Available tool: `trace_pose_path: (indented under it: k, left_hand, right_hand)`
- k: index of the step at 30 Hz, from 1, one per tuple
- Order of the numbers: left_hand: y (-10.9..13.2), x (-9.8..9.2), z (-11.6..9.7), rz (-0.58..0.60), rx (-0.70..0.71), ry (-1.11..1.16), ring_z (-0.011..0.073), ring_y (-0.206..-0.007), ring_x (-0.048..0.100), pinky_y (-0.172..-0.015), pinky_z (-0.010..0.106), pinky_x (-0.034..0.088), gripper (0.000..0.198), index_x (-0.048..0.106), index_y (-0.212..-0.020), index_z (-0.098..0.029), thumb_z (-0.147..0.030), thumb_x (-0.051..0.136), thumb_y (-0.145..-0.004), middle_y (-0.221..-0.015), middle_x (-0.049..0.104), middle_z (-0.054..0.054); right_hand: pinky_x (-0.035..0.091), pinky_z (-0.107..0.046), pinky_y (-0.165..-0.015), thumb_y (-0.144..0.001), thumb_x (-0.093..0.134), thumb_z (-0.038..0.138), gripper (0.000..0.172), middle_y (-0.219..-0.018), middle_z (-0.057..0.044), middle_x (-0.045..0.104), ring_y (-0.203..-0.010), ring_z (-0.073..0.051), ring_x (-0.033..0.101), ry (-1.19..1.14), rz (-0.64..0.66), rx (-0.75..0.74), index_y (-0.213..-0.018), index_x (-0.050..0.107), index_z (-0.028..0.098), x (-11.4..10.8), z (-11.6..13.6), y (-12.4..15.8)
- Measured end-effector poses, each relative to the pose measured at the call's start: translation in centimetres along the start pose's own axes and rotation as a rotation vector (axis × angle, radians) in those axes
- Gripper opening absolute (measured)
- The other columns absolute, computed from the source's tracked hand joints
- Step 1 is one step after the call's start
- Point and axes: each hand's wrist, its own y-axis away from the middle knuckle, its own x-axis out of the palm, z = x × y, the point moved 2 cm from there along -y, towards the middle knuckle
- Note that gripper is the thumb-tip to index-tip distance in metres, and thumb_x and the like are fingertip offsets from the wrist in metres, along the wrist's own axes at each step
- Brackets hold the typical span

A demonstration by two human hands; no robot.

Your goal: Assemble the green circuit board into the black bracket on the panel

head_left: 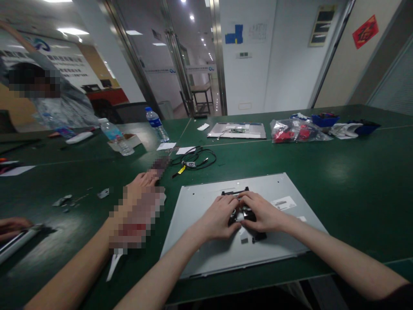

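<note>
A flat grey-white panel (206,254) lies on the green table in front of me. Over its middle, my left hand (219,217) and my right hand (260,212) meet around a small dark, shiny part (248,213), fingers curled and fingertips almost touching. Both hands grip this part from either side; its details are partly hidden by the fingers. Behind the hands a black bracket (235,192) shows on the panel. A white label (283,203) is to the right of my right hand, and a small grey square (244,238) lies below the hands.
Another person's arm (93,254) reaches in from the left beside the panel. A coiled black cable (206,154) lies beyond it. Farther back are bottles (157,125), a second panel (237,130) and plastic bags (297,130). Another person's hand (14,227) is at far left.
</note>
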Motion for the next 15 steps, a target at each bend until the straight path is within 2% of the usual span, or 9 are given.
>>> trace_pose_path:
  k: [10, 15]
  left_hand:
    - [-0.11, -0.26, -0.11, 0.021, -0.001, 0.008, 0.0299, -0.105, 0.054, -0.092, 0.045, 0.043, 0.03, 0.052, -0.1, -0.019, -0.033, 0.067, -0.078, -0.108, 0.06, 0.01]
    - [-0.17, -0.23, -0.06, 0.02, -0.008, 0.008, 0.0298, -0.106, 0.054, -0.093, 0.045, 0.043, 0.029, 0.053, -0.101, -0.019, -0.032, 0.066, -0.079, -0.108, 0.06, 0.01]
  right_hand:
    - [0.04, -0.046, -0.104, -0.074, 0.072, 0.027, 0.047, -0.13, -0.014, 0.052, -0.122, -0.029, 0.047, 0.009, 0.044, -0.027, -0.116, 0.051, 0.018, -0.26, 0.19, 0.02]
    - [0.04, -0.048, -0.103, -0.081, 0.07, 0.035, 0.042, -0.13, -0.015, 0.051, -0.121, -0.03, 0.047, 0.008, 0.053, -0.02, -0.115, 0.052, 0.019, -0.37, 0.28, 0.11]
